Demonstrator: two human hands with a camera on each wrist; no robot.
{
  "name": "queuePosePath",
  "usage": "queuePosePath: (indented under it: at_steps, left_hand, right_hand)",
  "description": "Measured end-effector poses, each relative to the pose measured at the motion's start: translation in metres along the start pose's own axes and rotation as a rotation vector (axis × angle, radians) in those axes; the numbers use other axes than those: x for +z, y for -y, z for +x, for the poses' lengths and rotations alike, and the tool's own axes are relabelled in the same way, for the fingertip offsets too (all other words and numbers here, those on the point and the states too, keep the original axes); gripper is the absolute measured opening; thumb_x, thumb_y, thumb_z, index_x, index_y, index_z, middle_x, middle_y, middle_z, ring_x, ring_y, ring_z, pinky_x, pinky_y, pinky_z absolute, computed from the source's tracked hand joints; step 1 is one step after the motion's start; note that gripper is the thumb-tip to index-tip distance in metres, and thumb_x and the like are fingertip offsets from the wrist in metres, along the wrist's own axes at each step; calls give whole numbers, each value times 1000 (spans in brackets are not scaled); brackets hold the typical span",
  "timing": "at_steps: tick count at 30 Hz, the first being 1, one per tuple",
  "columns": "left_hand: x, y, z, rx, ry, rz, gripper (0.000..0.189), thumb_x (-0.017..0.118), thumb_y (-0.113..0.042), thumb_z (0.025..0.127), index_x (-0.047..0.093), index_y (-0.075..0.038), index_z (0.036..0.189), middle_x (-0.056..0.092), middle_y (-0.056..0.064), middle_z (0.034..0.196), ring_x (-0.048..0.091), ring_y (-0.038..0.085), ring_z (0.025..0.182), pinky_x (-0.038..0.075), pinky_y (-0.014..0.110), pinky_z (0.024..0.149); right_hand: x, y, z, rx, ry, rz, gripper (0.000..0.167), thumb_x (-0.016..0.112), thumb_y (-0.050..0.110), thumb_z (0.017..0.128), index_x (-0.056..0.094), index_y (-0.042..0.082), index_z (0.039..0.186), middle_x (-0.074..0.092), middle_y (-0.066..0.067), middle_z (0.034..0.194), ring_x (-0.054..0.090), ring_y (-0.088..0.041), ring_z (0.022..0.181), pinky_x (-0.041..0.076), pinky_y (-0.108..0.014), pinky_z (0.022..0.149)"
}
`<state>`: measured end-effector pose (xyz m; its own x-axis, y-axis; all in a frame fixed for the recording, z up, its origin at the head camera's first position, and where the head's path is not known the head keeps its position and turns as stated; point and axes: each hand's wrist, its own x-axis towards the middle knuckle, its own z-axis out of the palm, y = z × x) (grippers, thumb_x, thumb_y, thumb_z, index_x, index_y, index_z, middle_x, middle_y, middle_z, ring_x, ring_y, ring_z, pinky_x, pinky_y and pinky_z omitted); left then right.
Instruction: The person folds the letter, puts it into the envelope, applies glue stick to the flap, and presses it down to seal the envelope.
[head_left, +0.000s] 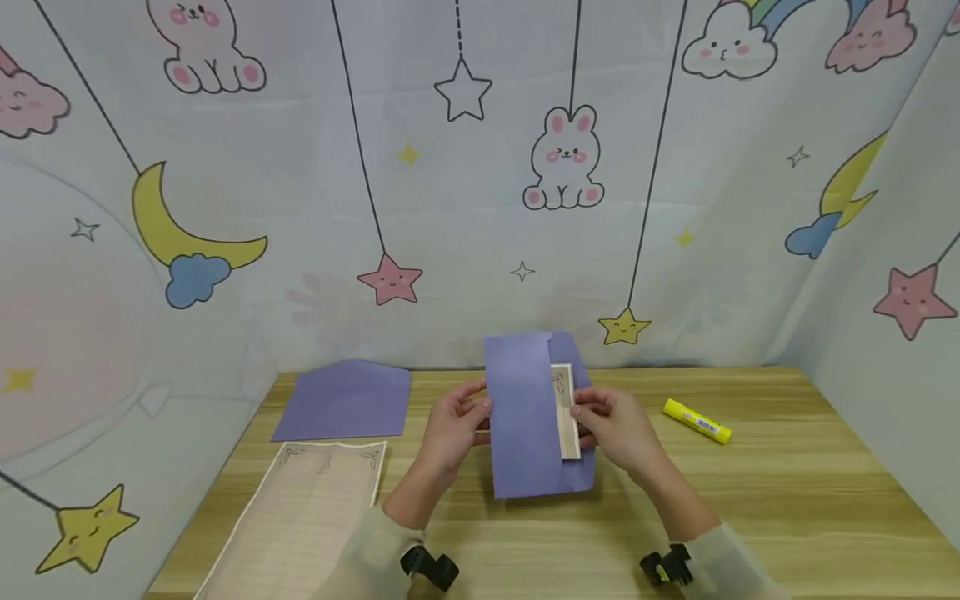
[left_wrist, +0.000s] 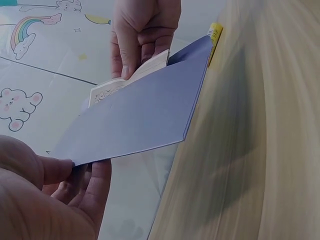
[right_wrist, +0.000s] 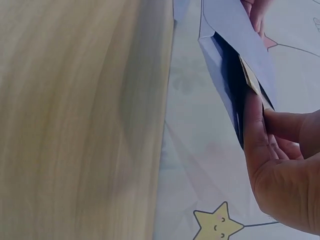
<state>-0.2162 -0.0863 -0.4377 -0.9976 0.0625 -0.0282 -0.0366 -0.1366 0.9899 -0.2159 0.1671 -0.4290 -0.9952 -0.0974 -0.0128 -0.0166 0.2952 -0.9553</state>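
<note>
A purple envelope is held up off the table, its flap side to the right. My left hand pinches its left edge, thumb in front and fingers behind. Partway out of the envelope's opening shows a folded sheet of letter paper, cream with a printed corner ornament. My right hand pinches that paper's outer edge between thumb and fingers. In the right wrist view the envelope's mouth gapes around the paper, with my right fingers inside the gap. The part of the paper deeper in the envelope is hidden.
A second purple envelope lies at the table's back left. Below it is a lined letter sheet with ornamented corners. A yellow glue stick lies to the right on the wooden table. A patterned curtain hangs behind.
</note>
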Motion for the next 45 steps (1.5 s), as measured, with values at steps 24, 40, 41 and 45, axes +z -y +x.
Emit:
queuePosePath:
  at_steps: [24, 40, 41, 45]
  left_hand:
    - [-3, 3, -2, -56, 126, 29, 49, 62, -1, 106, 55, -7, 155, 75, 10, 110, 74, 20, 85, 64, 36, 75]
    - [-2, 0, -5, -74, 140, -28, 53, 64, 1, 105, 53, -7, 156, 74, 8, 107, 74, 17, 82, 63, 30, 68]
    - [-2, 0, -5, -75, 136, -30, 53, 64, 1, 105, 54, -7, 156, 74, 7, 106, 74, 17, 82, 63, 30, 68]
    - [-2, 1, -5, -77, 133, -36, 53, 65, 1, 104, 54, -8, 155, 74, 6, 105, 74, 18, 82, 63, 30, 67]
  right_hand:
    - [-4, 1, -1, -31, 86, 120, 26, 63, 2, 106, 68, -7, 130, 75, -17, 106, 73, -26, 86, 64, -37, 70]
    - [-4, 1, -3, -42, 97, 105, 24, 63, 3, 106, 69, -6, 127, 76, -18, 109, 73, -27, 87, 64, -39, 71]
    - [-4, 2, -3, -36, 96, 100, 24, 63, 3, 106, 70, -6, 127, 76, -17, 109, 73, -27, 87, 65, -39, 71]
    - [-6, 2, -4, -21, 96, 80, 25, 65, 4, 105, 69, -6, 127, 76, -16, 109, 73, -26, 86, 65, -39, 71]
